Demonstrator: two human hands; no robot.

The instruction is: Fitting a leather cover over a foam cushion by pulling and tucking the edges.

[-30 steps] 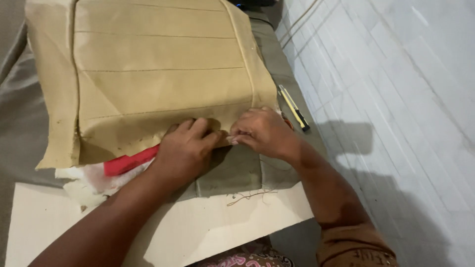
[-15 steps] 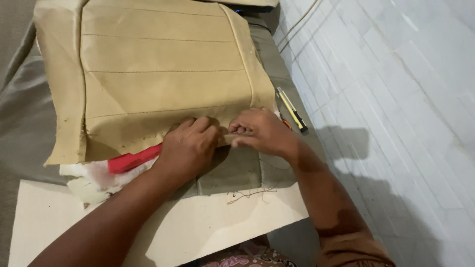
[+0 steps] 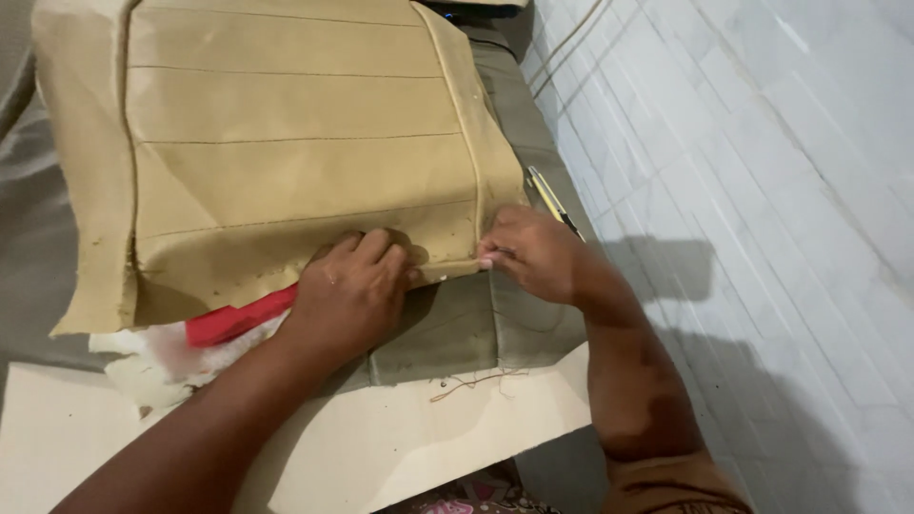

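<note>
My left hand (image 3: 350, 290) lies flat, palm down, on the near edge of a tan stitched seat cover (image 3: 286, 162), its fingers spread and pressing the fabric rather than closed around it. My right hand (image 3: 533, 252) is just to the right of it, at the cover's near right corner, where the thumb and fingers are pinched together on the hem beside a raised piped seam (image 3: 466, 143). The cover spreads away from both grips, up and to the left, and its near edge runs left to right between my two hands, so that edge is the line both hands work along. The right grip is the one nearer the corner; the left is nearer the middle of the edge. Under the cover, toward me, is a grey-green cushion (image 3: 457, 324), and nearer still a pale sheet of board (image 3: 400, 447). Left of my left wrist a strip of red cloth (image 3: 238, 316) shows over white wadding (image 3: 152, 357). Beyond my right hand a yellow-handled tool (image 3: 552, 200) lies beside the white tiled wall (image 3: 762, 190).
</note>
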